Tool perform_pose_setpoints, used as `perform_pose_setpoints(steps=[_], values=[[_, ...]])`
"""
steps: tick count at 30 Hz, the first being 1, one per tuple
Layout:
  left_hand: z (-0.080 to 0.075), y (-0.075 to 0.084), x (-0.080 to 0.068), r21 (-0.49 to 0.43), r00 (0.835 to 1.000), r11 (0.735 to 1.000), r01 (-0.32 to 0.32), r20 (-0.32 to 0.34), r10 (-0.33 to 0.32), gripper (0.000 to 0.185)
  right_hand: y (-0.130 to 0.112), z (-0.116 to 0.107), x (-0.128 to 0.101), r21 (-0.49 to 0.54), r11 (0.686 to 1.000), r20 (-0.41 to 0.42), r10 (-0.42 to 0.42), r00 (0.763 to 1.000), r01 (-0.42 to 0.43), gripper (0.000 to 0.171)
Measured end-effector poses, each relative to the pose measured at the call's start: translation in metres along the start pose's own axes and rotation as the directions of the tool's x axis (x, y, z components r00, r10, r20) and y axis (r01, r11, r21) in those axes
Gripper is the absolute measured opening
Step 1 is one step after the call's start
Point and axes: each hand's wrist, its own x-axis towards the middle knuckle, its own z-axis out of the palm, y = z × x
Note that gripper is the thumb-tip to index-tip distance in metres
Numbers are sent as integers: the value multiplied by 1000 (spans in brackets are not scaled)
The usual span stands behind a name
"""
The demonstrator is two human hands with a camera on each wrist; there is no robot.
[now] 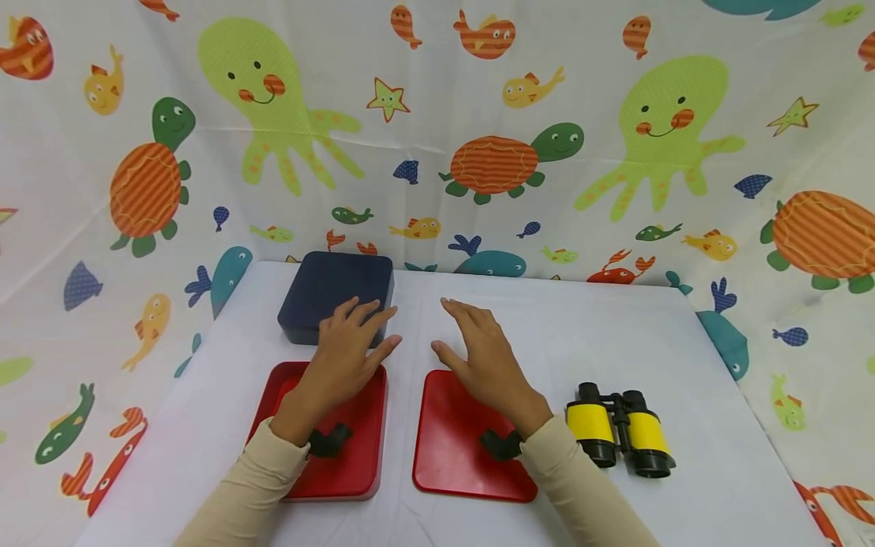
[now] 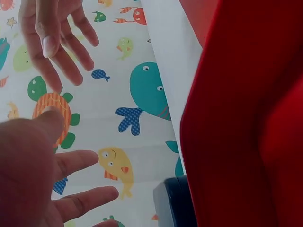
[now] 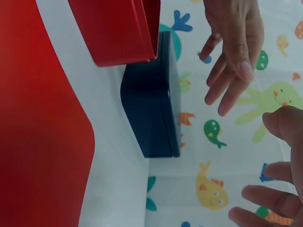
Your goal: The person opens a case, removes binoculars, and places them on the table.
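Navy box [image 1: 328, 292], smooth and square, sits at 12 o'clock of the left hand [image 1: 349, 353]; the right hand [image 1: 481, 357] is beside it, both flat, fingers spread, holding nothing.

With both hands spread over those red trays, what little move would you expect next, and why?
Probably the left hand lowers onto the dark blue box. Its straight fingers hover at the box's near edge with nothing in their grip, and the right hand is open too, above the right red tray. The yellow binoculars lie further off.
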Motion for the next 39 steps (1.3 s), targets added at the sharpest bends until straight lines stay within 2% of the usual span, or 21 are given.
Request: perform_pose_setpoints(steps=[11, 17, 22, 26, 34, 39], values=[[-5, -23, 5, -160, 999, 987, 26, -41, -33, 53, -9, 13, 20, 1, 999, -41, -38, 998, 38, 66], [-10, -38, 7, -213, 996, 975, 57, -62, -72, 54, -10, 20, 32, 38, 999, -10, -2, 1000, 3, 69], [-17, -54, 9, -239, 989, 963, 121, -50, -137, 57, -9, 25, 41, 133, 989, 25, 60, 998, -63, 69], [-23, -67, 10, -256, 982, 951, 172, -30, -186, 57, -8, 28, 47, 193, 977, 39, 78, 996, -85, 67], [-33, -87, 16, -236, 965, 937, 256, 4, -263, 62, -9, 34, 60, 247, 960, 70, 116, 991, -130, 67], [-38, -101, 20, -222, 963, 939, 262, -7, -270, 64, -10, 38, 68, 230, 961, 92, 136, 986, -154, 69]])
